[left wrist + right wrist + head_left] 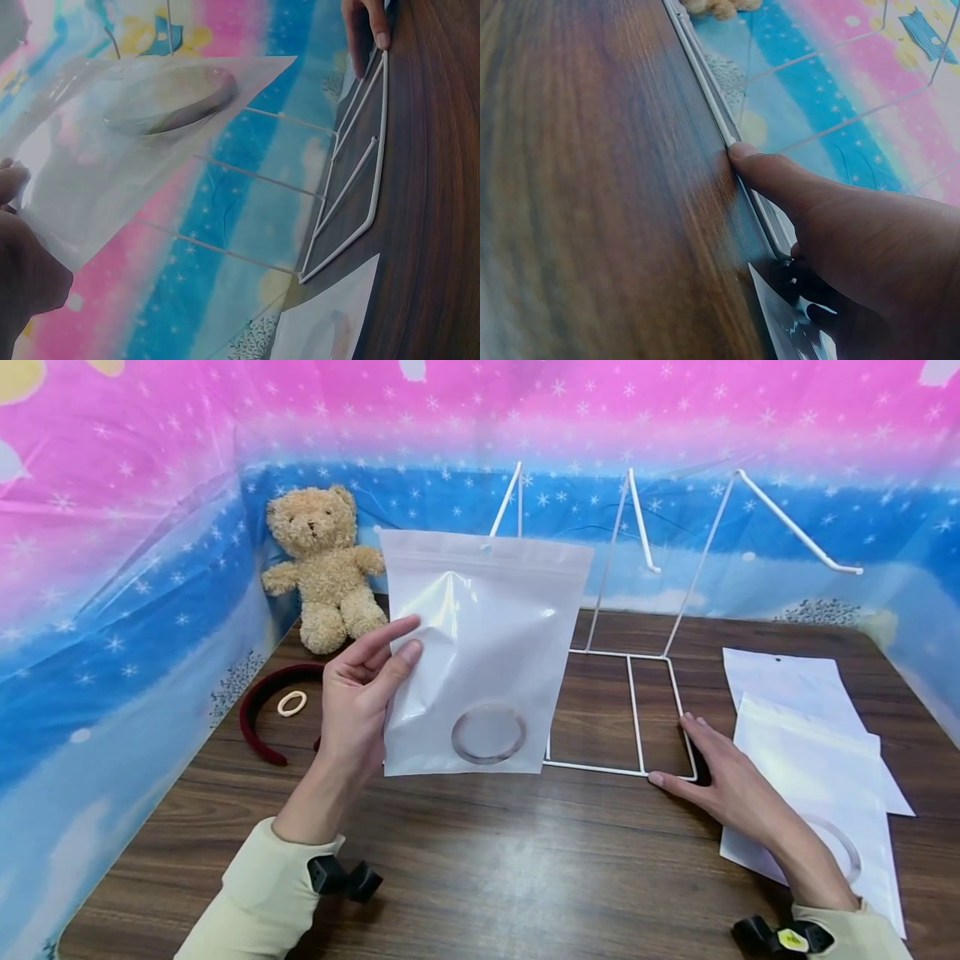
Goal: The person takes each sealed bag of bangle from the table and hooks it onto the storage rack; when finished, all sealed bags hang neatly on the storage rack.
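In the head view my left hand (360, 693) pinches the left edge of a whitish zip bag (487, 618) between thumb and fingers. The bag hangs upright above the table, with a ring-shaped band (489, 758) showing through near its bottom. Behind it stands a white wire rack (636, 714) with three upright arms, its left part hidden by the bag. My right hand (731, 777) rests at the front right corner of the rack's base, thumb on the front wire and fingers extended along the side wire. The right wrist view shows this thumb (754, 161) against the wire.
More whitish bags (810, 760) lie overlapping at the right, one with a round band inside. A teddy bear (322, 568) sits at the back left. Near it lie a dark red headband (255, 727) and a small cream ring (282, 705). Patterned cloth surrounds the wooden table (480, 860).
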`<state>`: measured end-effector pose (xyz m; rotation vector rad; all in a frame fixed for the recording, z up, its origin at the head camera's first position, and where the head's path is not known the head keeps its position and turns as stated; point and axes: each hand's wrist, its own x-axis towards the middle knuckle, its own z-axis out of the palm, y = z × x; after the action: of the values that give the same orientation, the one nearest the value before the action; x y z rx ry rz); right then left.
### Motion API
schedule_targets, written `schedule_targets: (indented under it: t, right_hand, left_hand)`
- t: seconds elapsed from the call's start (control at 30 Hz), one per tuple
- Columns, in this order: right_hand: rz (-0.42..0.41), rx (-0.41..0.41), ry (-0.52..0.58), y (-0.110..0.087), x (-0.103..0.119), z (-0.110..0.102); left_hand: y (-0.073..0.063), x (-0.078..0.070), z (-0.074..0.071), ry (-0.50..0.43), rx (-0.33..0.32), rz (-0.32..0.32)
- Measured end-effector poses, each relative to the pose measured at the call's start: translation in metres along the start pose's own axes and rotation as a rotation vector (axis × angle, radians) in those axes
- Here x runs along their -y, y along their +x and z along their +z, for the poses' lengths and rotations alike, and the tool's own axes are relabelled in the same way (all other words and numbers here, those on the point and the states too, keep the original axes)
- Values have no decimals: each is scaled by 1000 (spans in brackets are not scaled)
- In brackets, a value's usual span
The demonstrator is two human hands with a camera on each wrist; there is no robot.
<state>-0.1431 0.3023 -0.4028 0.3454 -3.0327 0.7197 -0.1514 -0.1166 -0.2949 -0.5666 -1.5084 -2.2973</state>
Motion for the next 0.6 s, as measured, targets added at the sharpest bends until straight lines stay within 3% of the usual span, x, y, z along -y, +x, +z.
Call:
schedule_targets:
  t: [0.33, 0.6]
  right_hand:
    - [-5, -9, -6, 0, -2, -2]
    - [1, 5, -3, 0, 0, 0]
  left_hand:
    - [5, 7, -1, 0, -17, -11]
    - [20, 20, -2, 21, -29, -13]
